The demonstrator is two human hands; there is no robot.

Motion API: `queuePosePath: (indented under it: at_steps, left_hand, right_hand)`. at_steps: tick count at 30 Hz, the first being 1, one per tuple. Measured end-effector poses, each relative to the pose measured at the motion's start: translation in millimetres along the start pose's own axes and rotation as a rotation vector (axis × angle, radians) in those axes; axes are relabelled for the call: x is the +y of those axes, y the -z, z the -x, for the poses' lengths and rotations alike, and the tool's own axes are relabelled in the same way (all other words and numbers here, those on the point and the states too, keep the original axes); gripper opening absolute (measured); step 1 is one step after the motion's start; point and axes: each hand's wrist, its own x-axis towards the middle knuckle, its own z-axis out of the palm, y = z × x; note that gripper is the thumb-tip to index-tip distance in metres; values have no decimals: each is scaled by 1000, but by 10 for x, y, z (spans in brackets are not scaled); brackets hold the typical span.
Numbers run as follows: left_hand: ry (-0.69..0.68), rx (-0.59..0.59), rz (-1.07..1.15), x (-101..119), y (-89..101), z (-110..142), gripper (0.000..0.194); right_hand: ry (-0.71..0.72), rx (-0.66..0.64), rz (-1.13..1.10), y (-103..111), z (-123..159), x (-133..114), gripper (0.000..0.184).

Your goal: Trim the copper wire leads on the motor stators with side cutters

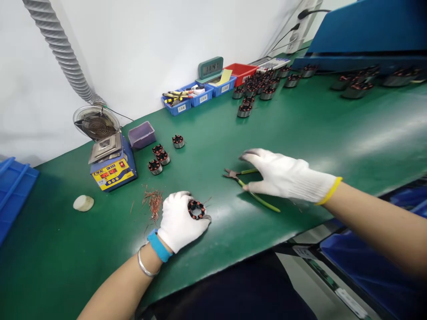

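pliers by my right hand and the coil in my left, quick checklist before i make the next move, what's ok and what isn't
1. Coil held: ok, the left hand is wrapped around it.
2. Pliers near the right hand: ok, they lie on the table with the hand over the handles.
3. Pliers firmly gripped: not ok, fingers and thumb are spread.
4. Gloves on both hands: ok.
5. Wire scraps cleared away: not ok, a loose pile lies beside the left hand.
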Motion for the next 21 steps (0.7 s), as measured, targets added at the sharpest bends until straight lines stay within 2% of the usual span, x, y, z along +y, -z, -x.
queuePosePath:
  at_steps: [2,4,9,12,16,19,21]
  left_hand:
    - [-12,47,21,30,17,-12,51]
    - [-28,45,69,56,22,-21,54]
    - [31,-118,71,55,49,-50,24]
    - [54,-117,3,45,83,-55,18]
    - [68,-117,-38,57,96,-66,16]
    - [88,-120,17,54,79,-89,7]
    - [84,-125,95,35,64,-105,7]
  right_hand:
    - [-98,-75,6,-22,-14,98,111]
    - [-122,-169,-1,-50,16,136,118]
    - [-40,-231,-19,-53,109,106,90]
    - [-19,-170,43,-46,132,62,70]
    - [-12,-119,141,-55,142,-55,53]
    - [-44,-56,233,-88,120,-149,42]
    - [-2,30,253,-139,75,-174,40]
